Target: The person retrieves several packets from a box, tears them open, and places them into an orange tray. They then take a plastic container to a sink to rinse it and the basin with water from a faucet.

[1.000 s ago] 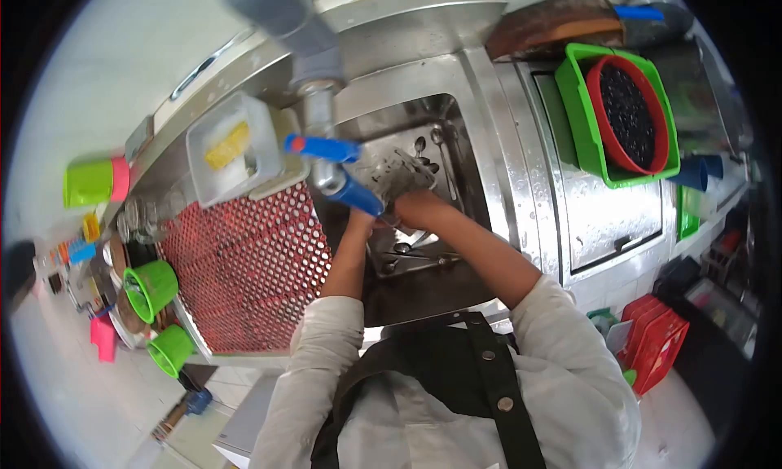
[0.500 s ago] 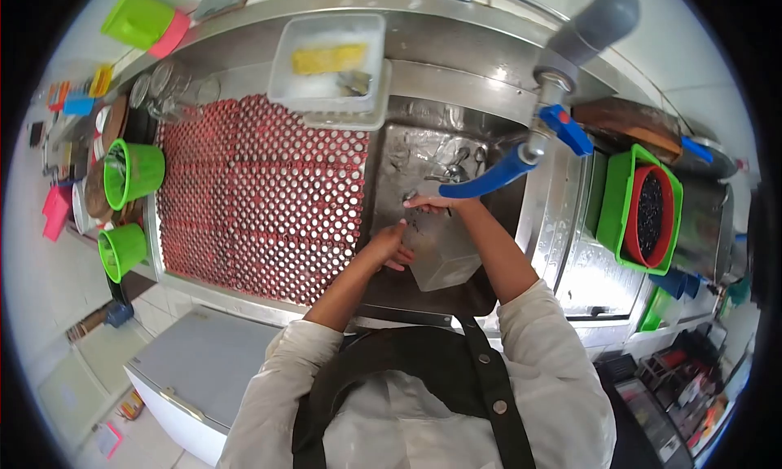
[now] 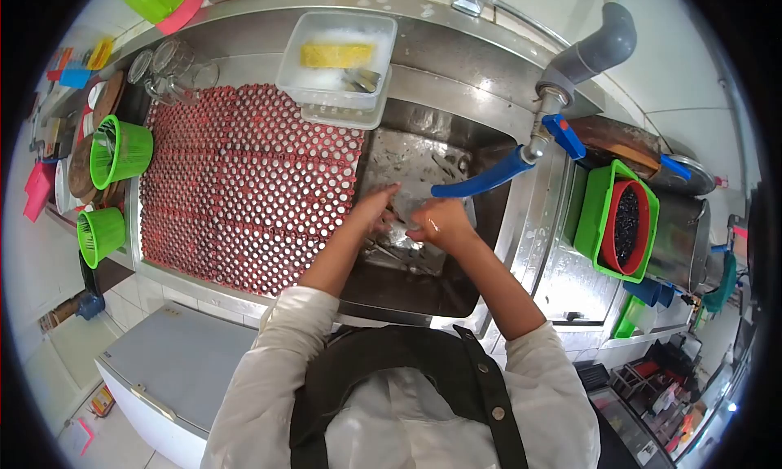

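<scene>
Both my hands are inside the metal sink (image 3: pixel 391 294), close together beneath the blue hose (image 3: pixel 485 176). My left hand (image 3: pixel 376 210) has its fingers partly curled, at the left side of a clear plastic container (image 3: pixel 414 193). On the other side, my right hand (image 3: pixel 441 223) is wet and closed at the container's edge; what its fingers pinch is too small to make out. Some cutlery (image 3: pixel 403 259) lies on the sink floor below my hands. More dark, thin items lie near the sink's back right.
Left of the sink lies a red perforated mat (image 3: pixel 252 184). Behind is a plastic tub (image 3: pixel 293 82) with a yellow sponge (image 3: pixel 336 56). Glass mugs (image 3: pixel 173 61) and green baskets (image 3: pixel 122 153) stand left. A green crate (image 3: pixel 592 216) holding a red bowl (image 3: pixel 648 224) stands right.
The clear container has shifted up from the lower sink, uncovering cutlery on the sink floor. My right hand has moved down and closed; my left hand has moved up slightly. The view has shifted.
</scene>
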Demonstrator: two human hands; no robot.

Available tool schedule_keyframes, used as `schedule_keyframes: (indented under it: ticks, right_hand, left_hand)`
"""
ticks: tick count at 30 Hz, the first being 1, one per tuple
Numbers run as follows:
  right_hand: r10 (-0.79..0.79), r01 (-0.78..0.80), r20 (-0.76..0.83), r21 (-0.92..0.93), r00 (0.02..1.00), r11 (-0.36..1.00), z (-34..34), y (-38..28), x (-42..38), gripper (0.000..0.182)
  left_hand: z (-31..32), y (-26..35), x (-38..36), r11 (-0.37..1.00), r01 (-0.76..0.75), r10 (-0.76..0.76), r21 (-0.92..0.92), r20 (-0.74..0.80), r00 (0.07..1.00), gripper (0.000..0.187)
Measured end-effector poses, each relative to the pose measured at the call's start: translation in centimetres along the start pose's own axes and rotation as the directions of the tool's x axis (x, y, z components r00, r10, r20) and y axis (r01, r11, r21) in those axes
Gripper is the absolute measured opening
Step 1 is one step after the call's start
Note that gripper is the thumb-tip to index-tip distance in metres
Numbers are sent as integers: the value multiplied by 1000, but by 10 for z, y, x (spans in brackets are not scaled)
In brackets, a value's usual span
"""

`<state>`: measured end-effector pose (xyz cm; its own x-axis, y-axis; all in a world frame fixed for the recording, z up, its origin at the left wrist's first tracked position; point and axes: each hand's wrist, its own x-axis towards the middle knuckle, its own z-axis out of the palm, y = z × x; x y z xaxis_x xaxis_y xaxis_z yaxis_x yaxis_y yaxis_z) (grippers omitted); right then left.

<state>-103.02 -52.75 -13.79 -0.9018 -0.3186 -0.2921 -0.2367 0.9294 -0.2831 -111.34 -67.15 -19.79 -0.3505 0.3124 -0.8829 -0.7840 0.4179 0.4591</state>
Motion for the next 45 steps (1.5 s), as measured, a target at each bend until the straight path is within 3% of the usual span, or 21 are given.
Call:
schedule_keyframes:
  ticks: [1, 3, 6, 10, 12, 16, 18, 19, 21, 22, 24, 25, 27, 28, 30, 31, 33, 37, 39, 43, 45]
  right_hand:
    - [6, -6, -1, -5, 1000, 1000, -1, -2, -8, 30]
    - [-175, 160, -193, -88, 965, 983, -6, -5, -24, 22]
    - [-225, 219, -328, -55, 918, 974, -11, -9, -41, 23]
    - [-210, 264, -408, 80, 888, 961, -16, -8, -58, 25]
    - [-158, 285, -421, 260, 893, 923, -22, -10, -62, 29]
    - [-123, 300, -448, 349, 885, 888, -29, -16, -63, 34]
    - [-113, 335, -457, 440, 882, 833, -34, -17, -61, 37]
    - [-110, 332, -456, 443, 883, 832, -33, -15, -61, 37]
    - [-51, 344, -469, 564, 882, 751, -31, -11, -58, 36]
    - [-53, 346, -469, 565, 882, 749, -30, -9, -56, 36]
    - [-28, 327, -400, 706, 916, 628, -26, -2, -53, 35]
    - [-32, 331, -401, 707, 916, 625, -21, 3, -50, 35]
    - [263, 104, -242, 888, 934, 448, -7, 16, -40, 12]
    - [261, 103, -240, 887, 935, 450, 1, 21, -29, 12]
    - [389, -141, -599, 418, 699, 897, 19, 28, -1, 11]
    - [386, -138, -601, 417, 700, 899, 29, 32, 6, 11]
    - [454, -311, -236, 465, 859, 829, 40, 33, 22, 13]
    - [221, -151, -212, 300, 952, 942, 32, 27, 43, 11]
    - [366, -363, -6, 116, 930, 925, 10, 10, 54, 11]
    - [275, -277, 42, 73, 961, 958, 27, 12, 59, 13]
    - [228, -169, -219, 260, 949, 951, 43, 18, 50, 15]
  left_hand:
    - [1, 8, 7, 1000, -4, 4, 2, 6, 1000, 68]
    - [-2, 19, 29, 753, -486, 458, 444, 177, 871, 49]
    - [7, 26, 58, 644, -611, 480, 460, 378, 791, 44]
    - [10, 31, 61, 552, -619, 438, 559, 438, 785, 43]
    - [4, 24, 72, 606, -674, 430, 422, 539, 724, 45]
    - [7, 37, 21, 579, -552, 331, 600, 446, 832, 49]
    - [4, 35, 21, 833, -521, 277, 188, 674, 685, 57]
    - [2, 34, 20, 834, -518, 273, 188, 675, 685, 57]
    - [-2, 32, 18, 978, -197, 199, -74, 625, 755, 49]
    - [-3, 30, 17, 978, -196, 199, -74, 623, 757, 49]
    - [-5, 26, 16, 973, -222, 189, 64, 336, 923, 43]
    - [-4, 23, 15, 973, -222, 190, 63, 331, 924, 43]
    - [4, 16, 14, 884, -455, 443, 106, 122, 888, 49]
    - [5, 15, 14, 884, -456, 444, 102, 121, 888, 49]
    - [9, 18, 11, 826, -498, 502, 266, 59, 863, 48]
    - [10, 20, 9, 825, -499, 503, 265, 57, 862, 48]
    - [9, 24, 1, 815, -514, 530, 268, 14, 848, 46]
    - [-2, 12, 16, 757, -607, 636, 240, -62, 769, 32]
    - [-1, 12, 19, 793, -590, 602, 151, -51, 797, 33]
    - [-4, 11, 13, 818, -565, 566, 111, 25, 824, 40]
    - [-7, 10, 13, 780, -605, 606, 160, 50, 794, 40]
